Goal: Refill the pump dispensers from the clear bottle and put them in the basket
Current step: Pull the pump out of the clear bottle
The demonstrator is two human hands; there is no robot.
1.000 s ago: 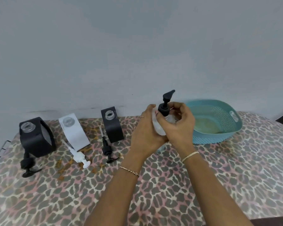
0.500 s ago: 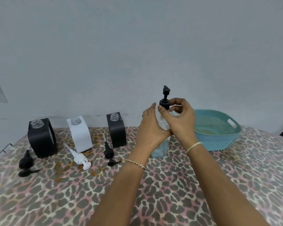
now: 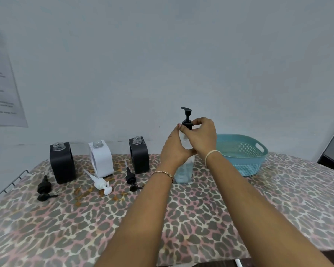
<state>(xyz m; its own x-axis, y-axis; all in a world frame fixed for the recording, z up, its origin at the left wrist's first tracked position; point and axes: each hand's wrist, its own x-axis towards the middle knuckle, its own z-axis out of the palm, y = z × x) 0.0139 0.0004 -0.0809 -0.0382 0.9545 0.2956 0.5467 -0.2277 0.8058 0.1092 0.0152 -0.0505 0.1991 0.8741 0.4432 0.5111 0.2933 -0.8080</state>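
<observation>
Head view. Pump top [image 3: 187,115] on clear bottle [image 3: 184,171]: nozzle now aimed left, vs. up-right 1 s ago and roughly end-on 0.5 s ago. So turning w/ each regrip, prob. unscrewing, not off yet. Bottle now upright, base on leopard-print cloth [image 3: 181,218]; tilted in the hands 1 s ago. For the task: still opening the source, no pouring till pump lifts out. Nothing in basket [image 3: 243,164] so far.

Left hand [image 3: 173,151] wrapped round bottle's upper body, fingers curled. Right hand [image 3: 203,135] pinching black collar under the nozzle w/ thumb + fingertips.

Places, all vs. clear bottle:
- basket just right, slightly behind
- near black dispenser [image 3: 140,158] left, by the wall
- white dispenser [image 3: 102,160] further left
- far black dispenser [image 3: 63,164] well left
- near black pump [image 3: 131,179], white pump [image 3: 101,185], far black pump [image 3: 43,189] lying on cloth, each in front of its dispenser

Materials etc.:
- Bottle: clear plastic, rounded, pale bluish liquid in lower part.
- Dispensers: blocky, rounded corners, matte shells, clear threaded necks, all open.
- Basket: teal plastic, perforated walls, slot handle.
- Cloth: smooth-looking, brownish stains near white pump.
</observation>
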